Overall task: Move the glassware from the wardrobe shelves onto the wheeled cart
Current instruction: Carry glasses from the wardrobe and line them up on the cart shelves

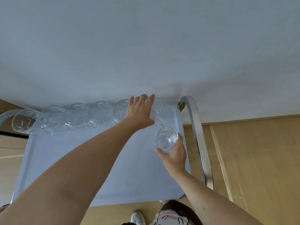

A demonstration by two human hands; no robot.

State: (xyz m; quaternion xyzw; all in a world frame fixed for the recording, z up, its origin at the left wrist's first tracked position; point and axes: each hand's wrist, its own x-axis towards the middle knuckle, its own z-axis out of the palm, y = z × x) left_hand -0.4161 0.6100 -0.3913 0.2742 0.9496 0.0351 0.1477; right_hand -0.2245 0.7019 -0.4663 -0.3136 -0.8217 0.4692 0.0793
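A row of several clear patterned glass mugs [76, 116] stands along the far edge of the pale blue cart top [81, 159], against the wall. My left hand [140, 111] reaches over the rightmost mug [156, 108] of that row, fingers curled over its rim and side. My right hand [174, 153] grips a small clear round glass [167, 138] from below, just above the cart's right side and in front of that mug.
A curved chrome handle [199, 135] runs along the cart's right side, and another chrome bar [6, 116] shows at the far left. A white wall rises behind the cart. Wooden floor lies to the right and below, with my shoe [138, 217] at the bottom.
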